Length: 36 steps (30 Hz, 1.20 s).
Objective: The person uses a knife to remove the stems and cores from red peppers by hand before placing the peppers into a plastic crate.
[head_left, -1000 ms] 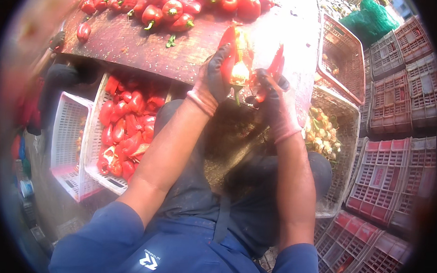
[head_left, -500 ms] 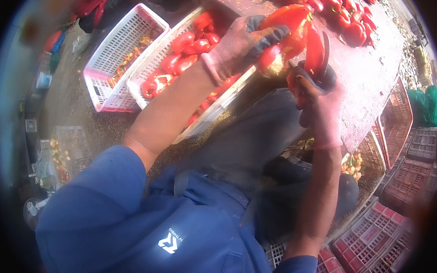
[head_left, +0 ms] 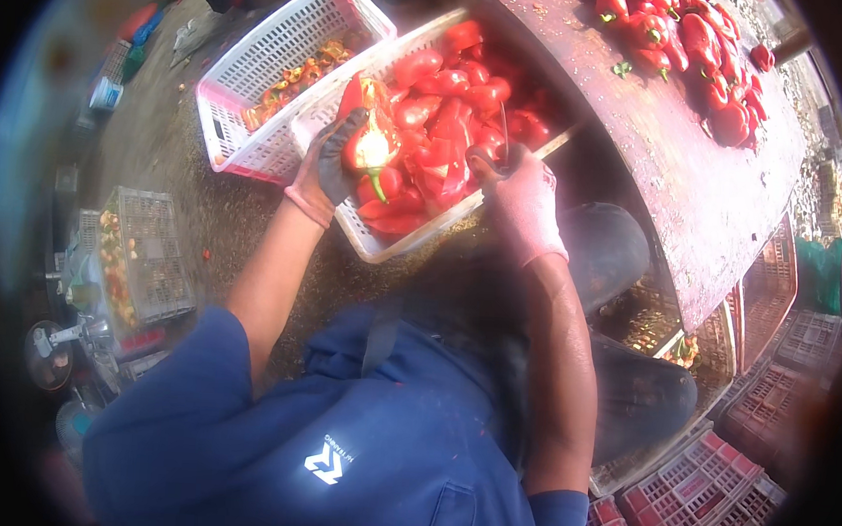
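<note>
My left hand (head_left: 329,168), in a dark-palmed glove, is closed round a cut red bell pepper (head_left: 359,131) with its pale seed core and green stem showing. It is at the left side of a white plastic crate (head_left: 376,249) full of red pepper pieces (head_left: 443,121). My gloved right hand (head_left: 522,194) is over the crate's right edge, its fingers closed on a knife. The thin knife blade (head_left: 505,126) points up and away, and the handle is hidden in my fist.
A second white crate (head_left: 260,59) with pepper cores and scraps (head_left: 292,85) stands to the left. A reddish table (head_left: 690,220) on the right carries a heap of whole red peppers (head_left: 704,49). Stacked crates (head_left: 695,482) lie at the lower right.
Both hands have moved left and down from the table edge to the crate. The pepper in my left hand is now over the crate's left side, and the knife has come away from the pepper.
</note>
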Each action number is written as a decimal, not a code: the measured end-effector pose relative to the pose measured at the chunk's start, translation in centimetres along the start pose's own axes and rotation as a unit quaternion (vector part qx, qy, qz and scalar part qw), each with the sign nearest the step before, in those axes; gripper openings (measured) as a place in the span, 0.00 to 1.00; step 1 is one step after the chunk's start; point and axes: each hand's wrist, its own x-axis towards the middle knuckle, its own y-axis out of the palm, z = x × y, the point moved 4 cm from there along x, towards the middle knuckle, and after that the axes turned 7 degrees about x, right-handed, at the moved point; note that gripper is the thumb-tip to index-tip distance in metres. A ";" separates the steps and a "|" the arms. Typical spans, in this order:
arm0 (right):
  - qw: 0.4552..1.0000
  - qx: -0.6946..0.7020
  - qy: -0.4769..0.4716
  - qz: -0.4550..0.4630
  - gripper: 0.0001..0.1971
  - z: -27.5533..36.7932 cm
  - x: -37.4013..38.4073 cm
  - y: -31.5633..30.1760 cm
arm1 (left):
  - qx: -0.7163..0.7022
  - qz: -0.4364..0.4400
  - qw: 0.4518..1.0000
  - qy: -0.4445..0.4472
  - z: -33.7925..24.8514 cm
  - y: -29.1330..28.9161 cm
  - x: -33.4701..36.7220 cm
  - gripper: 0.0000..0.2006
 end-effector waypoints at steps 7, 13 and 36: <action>0.986 0.138 0.040 0.084 0.24 -2.0 -1.7 2.3 | 0.377 -0.017 0.916 0.139 5.9 -2.8 0.2 0.17; 0.987 0.138 -0.032 0.072 0.21 -1.4 -3.0 3.4 | 0.272 0.005 0.952 0.137 5.6 3.9 1.5 0.15; 0.956 0.268 0.091 0.077 0.12 -2.8 -3.8 2.5 | 0.205 -0.102 0.971 0.070 5.1 10.5 0.2 0.22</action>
